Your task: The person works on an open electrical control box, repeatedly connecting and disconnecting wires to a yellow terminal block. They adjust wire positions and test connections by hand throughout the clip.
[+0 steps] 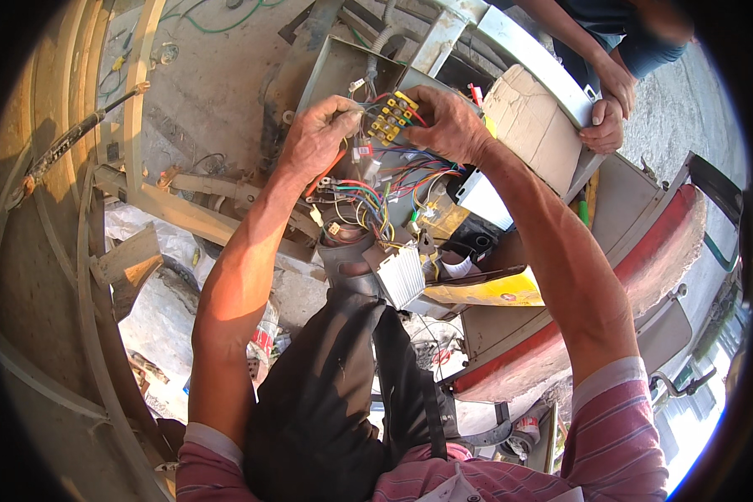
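A: Nearest were the black trousers (318, 385), and just beyond them a pale ridged box (402, 274) leaned among the wires (381, 186).

B: And what a tangle! Red, blue, green and yellow strands, with white plugs (316, 216) poking out at the side!

A: Past those, the star piece: a yellow block (389, 119), held up between both hands, tilted rather than level.

B: Bright, chunky and small it was, dark round screws in rows across its face, red wire showing at its edge.

A: The right hand (453, 125) had it, thumb and fingers closed on its right side!

B: The left hand (316, 134) was pinched tight at wires just beside it; which strand, I couldn't tell.

A: Behind the block stood an open metal box (336, 71), with a brown cardboard sheet (534, 125) to its right.

B: Farther off, another person's hands (604, 130) rested at a silver bar (535, 58), and a green hose (217, 27) curled on the ground!
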Demonstrator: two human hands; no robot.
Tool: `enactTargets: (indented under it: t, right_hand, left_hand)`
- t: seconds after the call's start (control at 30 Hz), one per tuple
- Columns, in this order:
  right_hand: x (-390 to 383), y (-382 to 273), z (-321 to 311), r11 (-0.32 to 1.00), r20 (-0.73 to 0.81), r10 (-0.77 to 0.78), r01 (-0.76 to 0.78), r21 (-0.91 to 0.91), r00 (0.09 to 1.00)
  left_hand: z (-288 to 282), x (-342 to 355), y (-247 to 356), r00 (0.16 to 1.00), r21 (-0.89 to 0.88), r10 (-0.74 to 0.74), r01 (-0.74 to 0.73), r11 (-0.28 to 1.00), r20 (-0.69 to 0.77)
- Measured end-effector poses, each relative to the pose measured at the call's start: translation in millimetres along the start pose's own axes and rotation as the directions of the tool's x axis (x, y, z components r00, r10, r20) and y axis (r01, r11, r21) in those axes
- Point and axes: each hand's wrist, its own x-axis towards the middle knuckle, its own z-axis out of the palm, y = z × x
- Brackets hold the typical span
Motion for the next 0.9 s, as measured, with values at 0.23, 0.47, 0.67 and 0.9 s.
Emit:
enactTargets:
  t: [0.23, 0.47, 0.67, 0.9]
  right_hand:
    - [-1.3, -7.1, -0.6, 0.999, -0.015, 0.000, -0.001, -0.042, 1.000]
    - [-2.6, -8.5, -1.6, 1.000, -0.016, -0.001, 0.000, -0.031, 1.000]
    - [-1.5, -7.1, -0.4, 1.000, -0.033, -0.009, 0.009, -0.004, 0.999]
    - [-2.3, -6.9, -0.4, 1.000, -0.027, -0.013, 0.013, -0.023, 1.000]
  left_hand:
    - [0.2, 3.1, 0.3, 0.999, 0.097, -0.029, 0.033, 0.995, -0.036]
    - [2.1, -1.0, -2.4, 0.999, 0.053, 0.045, -0.045, 0.998, -0.005]
    - [10.5, -3.8, 0.0, 0.999, 0.170, 0.030, -0.025, 0.985, -0.023]
    - [20.9, -7.3, 7.5, 0.989, 0.350, 0.113, -0.074, 0.934, -0.095]
